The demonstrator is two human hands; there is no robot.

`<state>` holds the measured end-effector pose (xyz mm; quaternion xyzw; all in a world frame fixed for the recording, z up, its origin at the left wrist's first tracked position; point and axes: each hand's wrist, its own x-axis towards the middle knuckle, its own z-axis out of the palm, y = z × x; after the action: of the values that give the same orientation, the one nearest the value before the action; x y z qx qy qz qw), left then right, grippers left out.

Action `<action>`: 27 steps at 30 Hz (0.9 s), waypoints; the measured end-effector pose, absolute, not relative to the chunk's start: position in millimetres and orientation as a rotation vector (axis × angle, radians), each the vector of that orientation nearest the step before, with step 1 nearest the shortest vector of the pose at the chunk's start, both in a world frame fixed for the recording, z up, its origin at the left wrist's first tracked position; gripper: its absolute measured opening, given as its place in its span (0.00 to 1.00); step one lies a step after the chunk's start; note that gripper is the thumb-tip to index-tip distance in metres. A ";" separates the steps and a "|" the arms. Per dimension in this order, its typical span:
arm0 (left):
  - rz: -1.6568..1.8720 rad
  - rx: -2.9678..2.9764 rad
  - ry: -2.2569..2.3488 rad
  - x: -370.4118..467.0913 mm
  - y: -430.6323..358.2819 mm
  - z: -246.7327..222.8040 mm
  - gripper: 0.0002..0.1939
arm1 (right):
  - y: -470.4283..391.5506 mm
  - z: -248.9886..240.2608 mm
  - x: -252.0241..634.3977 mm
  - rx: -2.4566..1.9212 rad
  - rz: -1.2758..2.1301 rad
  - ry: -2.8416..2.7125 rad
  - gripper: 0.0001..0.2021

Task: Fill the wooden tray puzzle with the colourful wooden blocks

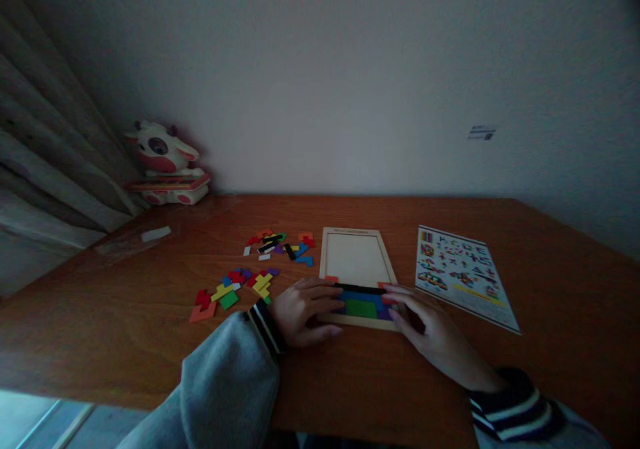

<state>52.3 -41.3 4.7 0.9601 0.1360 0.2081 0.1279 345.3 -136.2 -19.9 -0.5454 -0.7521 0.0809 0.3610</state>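
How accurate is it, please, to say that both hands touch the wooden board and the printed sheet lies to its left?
Only the side is wrong: the head view shows the printed sheet right of the wooden board; the left hand and right hand both touch it.

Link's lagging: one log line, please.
left hand: touching board | right hand: touching board | board: near end holds pieces | loose pieces: left of board

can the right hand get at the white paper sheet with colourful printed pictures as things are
Probably yes: the sheet lies just beyond the right hand, with nothing visible blocking the way or lying on top.
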 end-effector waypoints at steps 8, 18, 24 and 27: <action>0.563 2.800 0.436 52.8 -41.0 1.5 0.21 | -136.5 -17.4 344.7 -1.406 0.175 -1.964 0.10; 0.555 2.827 0.422 54.0 -42.2 7.2 0.21 | -138.6 -14.1 343.3 -1.400 0.099 -2.039 0.12; 0.550 2.840 0.433 53.8 -42.0 5.3 0.21 | -138.6 -17.1 343.9 -1.394 0.030 -2.158 0.15; 0.564 2.846 0.425 53.9 -42.1 5.1 0.21 | -138.3 -18.4 344.5 -1.356 0.037 -2.212 0.17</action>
<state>53.9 -42.1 5.1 0.9652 0.1442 0.1913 0.1045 344.5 -138.3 -18.4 -0.5031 -0.8209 0.0138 0.2699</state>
